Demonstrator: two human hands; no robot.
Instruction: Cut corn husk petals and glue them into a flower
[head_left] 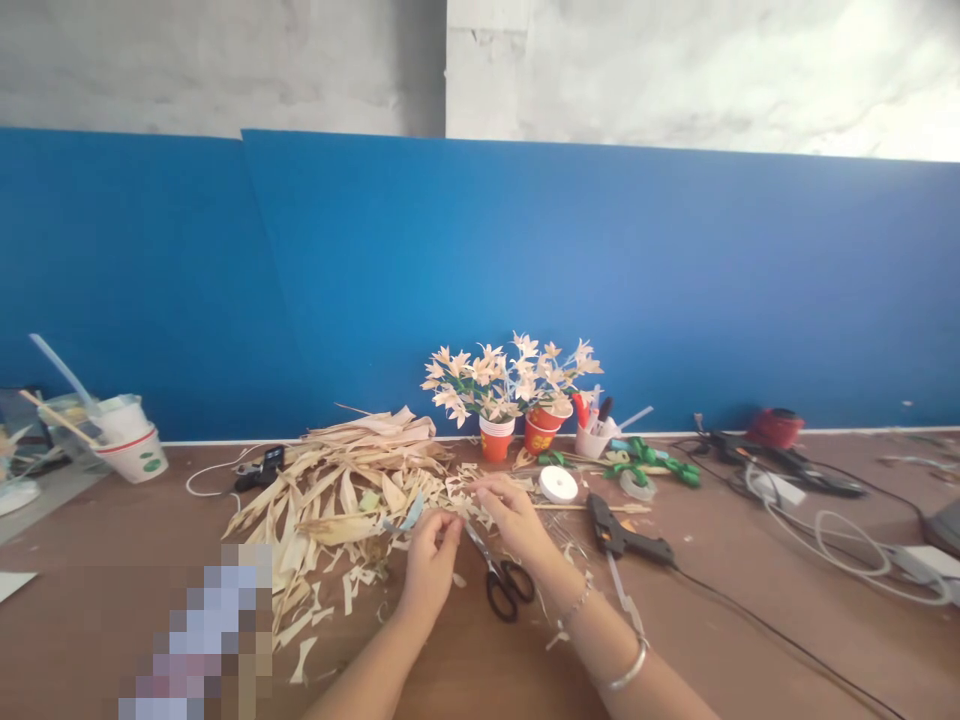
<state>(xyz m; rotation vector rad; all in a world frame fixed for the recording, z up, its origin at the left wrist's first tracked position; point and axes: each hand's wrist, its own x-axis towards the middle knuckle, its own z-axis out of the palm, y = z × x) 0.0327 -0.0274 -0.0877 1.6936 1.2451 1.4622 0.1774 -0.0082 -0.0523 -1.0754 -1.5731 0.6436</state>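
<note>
Over the edge of the husk scraps, my left hand [433,553] is closed in a pinch, thumb against fingers; what it holds, if anything, is too small to make out. My right hand [514,515] has its fingers stretched out above small cut pieces, and nothing shows in it. Between the wrists lie scissors [499,580] with black handles, blades pointing away from me. A pile of dry corn husks [337,490] spreads to the left, with a blue-grey strip [411,513] beside my left hand. A white ribbon roll [559,484] sits just past my right hand.
Pale husk flowers [517,375] stand in orange paper cups [496,440] at the back. Right of them are a pen cup [592,440] and green tape [652,458]. A glue gun [626,535] trails its cord rightward. White cables [832,540] lie far right, a paper cup [135,455] left.
</note>
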